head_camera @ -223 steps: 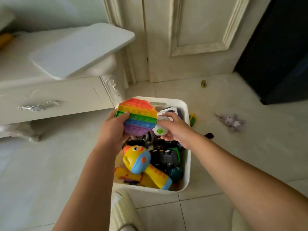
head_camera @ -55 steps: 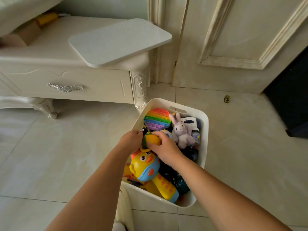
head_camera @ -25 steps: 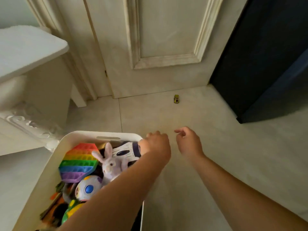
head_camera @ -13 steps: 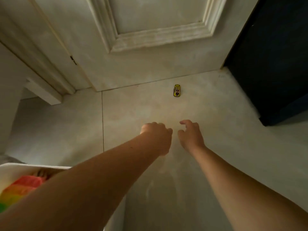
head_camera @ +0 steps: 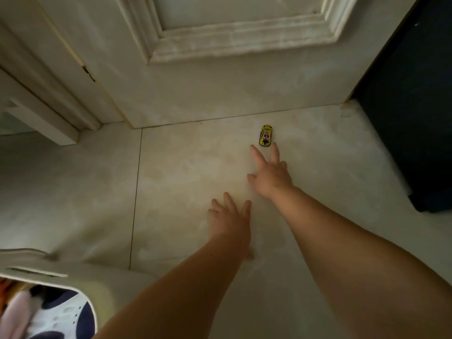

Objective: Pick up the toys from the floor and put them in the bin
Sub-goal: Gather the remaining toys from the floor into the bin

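Beside door [head_camera: 220, 94]: 1 toy car [head_camera: 265, 135]

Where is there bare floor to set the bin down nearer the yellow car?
Left of the grout line, the floor tile between bin and door frame is bare. So is the strip between yellow toy car and dark furniture. Crowded only inside the bin.

The toy car [head_camera: 265, 135] lay on the floor [head_camera: 181, 182] near the door [head_camera: 220, 89], just beyond my right hand [head_camera: 270, 176]. My left hand [head_camera: 231, 217] was nearer and further left, and the bin [head_camera: 102, 282] sat at the near left.
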A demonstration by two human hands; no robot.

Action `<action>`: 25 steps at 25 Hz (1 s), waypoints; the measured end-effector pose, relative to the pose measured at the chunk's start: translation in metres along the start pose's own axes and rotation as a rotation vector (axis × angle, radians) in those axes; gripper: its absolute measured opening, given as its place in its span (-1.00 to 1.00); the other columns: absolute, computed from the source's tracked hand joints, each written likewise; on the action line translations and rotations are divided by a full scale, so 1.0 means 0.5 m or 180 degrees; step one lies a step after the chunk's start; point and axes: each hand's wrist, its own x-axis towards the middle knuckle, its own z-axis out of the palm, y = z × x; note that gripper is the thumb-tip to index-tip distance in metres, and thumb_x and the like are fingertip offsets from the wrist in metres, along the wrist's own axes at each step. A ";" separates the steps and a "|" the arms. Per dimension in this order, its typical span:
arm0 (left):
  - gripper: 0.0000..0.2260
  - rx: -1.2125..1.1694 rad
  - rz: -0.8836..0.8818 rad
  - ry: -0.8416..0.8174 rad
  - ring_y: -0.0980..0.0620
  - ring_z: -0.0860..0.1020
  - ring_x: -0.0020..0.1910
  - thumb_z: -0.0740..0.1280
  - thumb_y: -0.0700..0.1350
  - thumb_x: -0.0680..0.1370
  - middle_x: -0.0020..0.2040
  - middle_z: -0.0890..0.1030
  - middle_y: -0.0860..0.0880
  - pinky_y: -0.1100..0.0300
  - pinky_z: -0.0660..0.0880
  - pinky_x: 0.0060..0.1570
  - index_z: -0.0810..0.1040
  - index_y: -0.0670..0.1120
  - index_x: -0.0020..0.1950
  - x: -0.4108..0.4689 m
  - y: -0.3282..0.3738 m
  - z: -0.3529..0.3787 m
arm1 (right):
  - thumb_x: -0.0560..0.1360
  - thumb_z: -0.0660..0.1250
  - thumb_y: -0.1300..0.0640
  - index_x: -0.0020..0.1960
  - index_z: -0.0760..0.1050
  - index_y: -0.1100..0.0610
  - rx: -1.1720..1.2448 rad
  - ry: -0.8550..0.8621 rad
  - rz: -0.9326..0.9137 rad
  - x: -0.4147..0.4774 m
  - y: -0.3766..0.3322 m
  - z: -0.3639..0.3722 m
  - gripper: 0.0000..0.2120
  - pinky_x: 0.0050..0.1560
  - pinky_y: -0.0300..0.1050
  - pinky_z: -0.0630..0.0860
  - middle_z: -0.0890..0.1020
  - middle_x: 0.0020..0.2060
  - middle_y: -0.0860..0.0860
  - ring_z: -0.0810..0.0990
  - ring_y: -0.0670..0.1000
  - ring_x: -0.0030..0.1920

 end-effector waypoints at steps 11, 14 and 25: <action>0.08 -0.0059 -0.0007 0.0081 -0.49 -0.08 0.49 0.47 0.22 0.37 0.54 -0.23 -0.34 -0.29 0.00 0.44 -0.26 0.05 0.57 0.015 -0.010 0.010 | 0.58 0.11 -0.06 0.46 0.24 -0.09 -0.0100 0.0153 0.0256 0.052 -0.009 0.001 -0.55 0.19 0.03 0.41 0.10 0.51 0.11 0.44 0.23 0.29; 0.08 0.0125 -0.0035 0.0180 -0.44 -0.05 0.50 0.44 0.30 0.35 0.56 -0.20 -0.31 -0.42 -0.13 0.38 -0.25 0.08 0.57 0.001 -0.016 0.009 | 0.62 0.08 0.08 0.44 0.34 -0.03 0.0443 0.0466 0.0247 -0.012 0.000 0.009 -0.61 0.18 0.02 0.42 0.30 0.38 0.17 0.49 0.24 0.23; -0.25 -0.1873 0.0601 0.1453 -0.18 0.39 0.37 0.30 -0.13 0.56 0.58 0.01 -0.12 -0.01 0.42 0.22 -0.12 0.10 0.58 -0.192 -0.011 -0.039 | 0.46 0.11 0.28 -0.25 0.43 -0.11 0.2254 0.0879 0.0279 -0.364 -0.033 -0.098 -0.69 -0.14 0.09 0.57 0.61 -0.15 0.09 0.62 0.19 -0.19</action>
